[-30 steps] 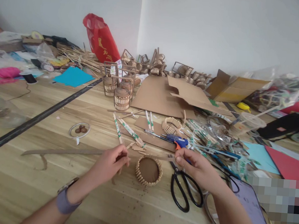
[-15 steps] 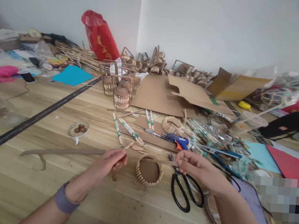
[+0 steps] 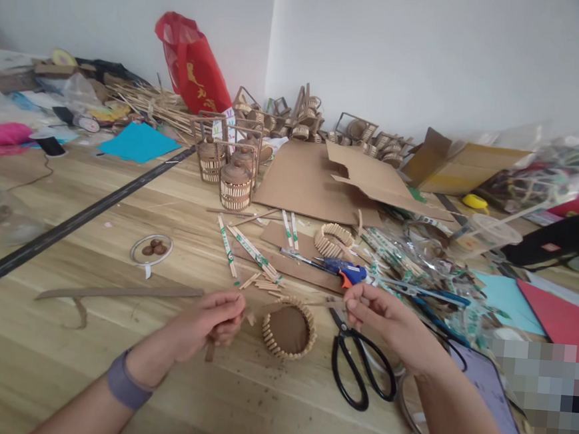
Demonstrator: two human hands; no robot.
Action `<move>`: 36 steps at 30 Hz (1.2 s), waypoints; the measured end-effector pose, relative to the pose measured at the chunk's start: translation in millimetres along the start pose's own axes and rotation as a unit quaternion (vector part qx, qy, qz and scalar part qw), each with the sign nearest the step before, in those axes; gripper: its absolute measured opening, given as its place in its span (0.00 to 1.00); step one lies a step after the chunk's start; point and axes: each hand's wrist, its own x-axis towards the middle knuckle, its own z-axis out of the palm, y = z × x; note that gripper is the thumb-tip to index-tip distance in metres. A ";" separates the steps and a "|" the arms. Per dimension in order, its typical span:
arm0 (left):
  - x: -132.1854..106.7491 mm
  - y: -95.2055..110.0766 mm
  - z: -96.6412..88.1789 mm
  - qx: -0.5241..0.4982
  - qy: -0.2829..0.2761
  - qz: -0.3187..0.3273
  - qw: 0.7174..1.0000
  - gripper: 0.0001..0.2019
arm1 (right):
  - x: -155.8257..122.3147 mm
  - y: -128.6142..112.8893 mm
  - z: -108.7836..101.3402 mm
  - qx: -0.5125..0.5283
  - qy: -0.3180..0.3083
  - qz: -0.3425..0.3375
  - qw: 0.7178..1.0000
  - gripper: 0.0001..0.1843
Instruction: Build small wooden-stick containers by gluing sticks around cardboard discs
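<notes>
The person's left hand (image 3: 214,321) curls around a brown strip (image 3: 209,352) whose end hangs below it, while the right hand (image 3: 379,321), near the black-handled scissors (image 3: 343,331), pinches a thin strip (image 3: 330,304) reaching toward the round stick-walled tray (image 3: 289,329) on the counter (image 3: 92,241) between both hands. Beyond them I see a blue glue gun (image 3: 348,270) and, farther back, lidded baskets (image 3: 236,185) near a red bag (image 3: 195,69).

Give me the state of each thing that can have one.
Left hand: closed on a brown strip
Right hand: pinching a thin strip
Stick-walled tray: open-topped
Scissors: lying flat, handles spread
Glue gun: lying down
Cardboard box: flap raised
Red bag: tilted
</notes>
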 end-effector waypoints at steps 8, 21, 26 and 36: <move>2.7 -4.2 4.5 -0.017 -0.017 0.043 0.999 0.25 | -5.8 -2.2 8.8 -0.047 -0.081 0.022 0.995 0.20; 14.7 -5.2 -6.4 0.637 0.247 0.215 0.698 0.12 | 11.8 32.9 -4.1 -0.479 0.157 -0.128 0.854 0.14; 15.2 -9.2 3.7 0.738 0.234 0.164 0.612 0.08 | 15.5 45.1 10.1 -0.548 0.169 -0.144 0.806 0.12; -19.5 -26.7 28.8 0.834 0.123 0.124 0.523 0.21 | -31.3 64.7 42.1 -0.624 0.186 -0.251 0.716 0.15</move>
